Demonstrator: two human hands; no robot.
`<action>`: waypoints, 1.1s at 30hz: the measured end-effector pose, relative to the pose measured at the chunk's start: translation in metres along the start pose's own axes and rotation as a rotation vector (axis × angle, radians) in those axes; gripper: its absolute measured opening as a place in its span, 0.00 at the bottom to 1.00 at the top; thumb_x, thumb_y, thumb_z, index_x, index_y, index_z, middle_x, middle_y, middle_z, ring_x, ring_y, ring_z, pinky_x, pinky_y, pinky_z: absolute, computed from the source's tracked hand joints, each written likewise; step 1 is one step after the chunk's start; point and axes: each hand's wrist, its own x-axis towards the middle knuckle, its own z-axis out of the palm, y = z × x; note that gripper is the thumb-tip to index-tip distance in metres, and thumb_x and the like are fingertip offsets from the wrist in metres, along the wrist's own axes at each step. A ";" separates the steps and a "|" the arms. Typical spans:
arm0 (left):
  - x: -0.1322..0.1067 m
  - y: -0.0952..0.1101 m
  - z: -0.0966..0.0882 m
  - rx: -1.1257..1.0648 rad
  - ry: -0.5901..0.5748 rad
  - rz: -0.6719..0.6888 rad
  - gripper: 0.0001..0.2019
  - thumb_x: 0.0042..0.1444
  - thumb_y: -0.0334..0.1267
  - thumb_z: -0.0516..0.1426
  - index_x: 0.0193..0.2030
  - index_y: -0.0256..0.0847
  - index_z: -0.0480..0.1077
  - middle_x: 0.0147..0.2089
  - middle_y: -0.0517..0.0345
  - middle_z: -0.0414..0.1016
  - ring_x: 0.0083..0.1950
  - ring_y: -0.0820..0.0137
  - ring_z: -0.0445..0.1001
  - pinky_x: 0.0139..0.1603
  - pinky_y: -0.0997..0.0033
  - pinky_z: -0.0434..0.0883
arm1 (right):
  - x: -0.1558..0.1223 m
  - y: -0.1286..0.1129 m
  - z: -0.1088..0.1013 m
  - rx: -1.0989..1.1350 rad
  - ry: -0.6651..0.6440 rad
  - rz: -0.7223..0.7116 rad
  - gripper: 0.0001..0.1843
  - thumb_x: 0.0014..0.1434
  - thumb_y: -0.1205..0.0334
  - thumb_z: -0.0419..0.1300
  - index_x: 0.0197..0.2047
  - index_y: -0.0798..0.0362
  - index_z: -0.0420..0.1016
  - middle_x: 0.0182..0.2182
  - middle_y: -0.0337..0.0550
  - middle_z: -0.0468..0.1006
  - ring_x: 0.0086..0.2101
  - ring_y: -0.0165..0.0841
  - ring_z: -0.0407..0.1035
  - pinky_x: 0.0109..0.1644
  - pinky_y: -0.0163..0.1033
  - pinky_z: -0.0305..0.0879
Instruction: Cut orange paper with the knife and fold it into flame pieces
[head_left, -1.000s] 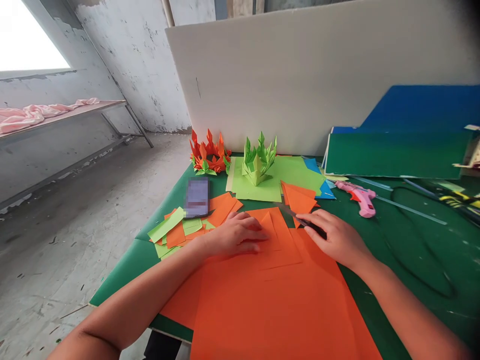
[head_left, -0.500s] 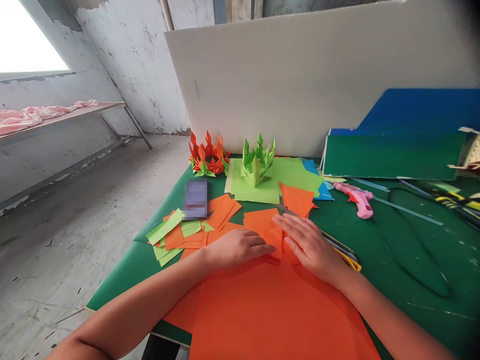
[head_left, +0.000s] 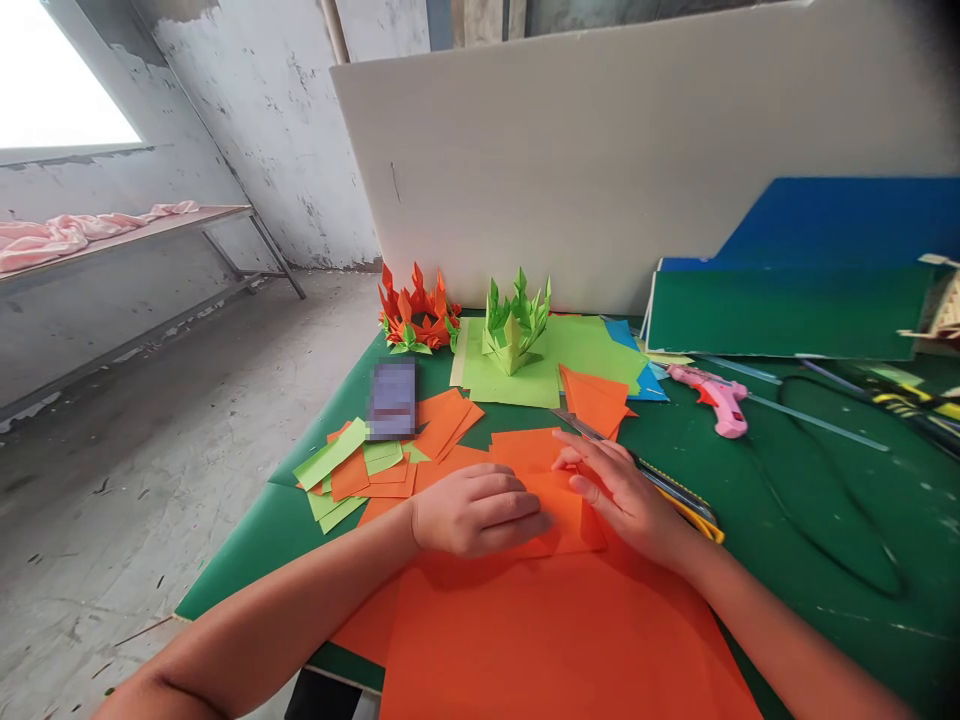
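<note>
My left hand (head_left: 480,508) is closed, its fingers curled together over the left part of a small orange paper piece (head_left: 566,515); the thumb is hidden and the fingertips are slightly blurred. Over the right side of that piece hovers my right hand (head_left: 626,495), fingers apart and holding nothing. Beneath both lies a large orange paper sheet (head_left: 570,630). Another orange piece (head_left: 525,448) shows just behind the hands. Scissors (head_left: 577,424) and a yellow-and-black cutter (head_left: 686,505) lie by my right hand, partly covered by it.
Orange and green paper scraps (head_left: 386,475) and a blurred-out dark rectangular object (head_left: 393,400) lie left. Behind stand a red-orange paper crown (head_left: 420,315) and a green paper crown (head_left: 516,335). A pink glue gun (head_left: 712,400) with its cord rests right on the green table (head_left: 825,480).
The small orange piece has shifted right and towards me. My left hand's fingers are more curled, and my right hand has lifted slightly off the paper.
</note>
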 end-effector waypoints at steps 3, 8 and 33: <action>-0.002 -0.003 -0.001 0.054 0.009 0.022 0.03 0.64 0.30 0.56 0.42 0.40 0.71 0.35 0.59 0.78 0.33 0.72 0.75 0.38 0.70 0.73 | -0.001 0.000 -0.002 0.183 0.064 0.099 0.18 0.68 0.57 0.52 0.60 0.42 0.63 0.42 0.42 0.74 0.45 0.36 0.70 0.51 0.43 0.70; -0.016 -0.016 -0.001 0.144 -0.054 -0.225 0.12 0.67 0.29 0.48 0.53 0.42 0.66 0.42 0.54 0.77 0.41 0.68 0.74 0.42 0.67 0.72 | 0.001 0.013 -0.011 0.037 0.333 0.112 0.12 0.68 0.60 0.50 0.40 0.47 0.75 0.41 0.44 0.72 0.40 0.36 0.71 0.42 0.39 0.70; -0.023 -0.021 0.009 -0.109 -0.478 -0.699 0.15 0.63 0.46 0.58 0.52 0.41 0.71 0.53 0.49 0.72 0.53 0.60 0.71 0.54 0.60 0.70 | -0.001 0.007 0.008 -0.457 0.021 -0.056 0.25 0.69 0.53 0.51 0.66 0.49 0.62 0.61 0.49 0.71 0.60 0.46 0.63 0.61 0.58 0.61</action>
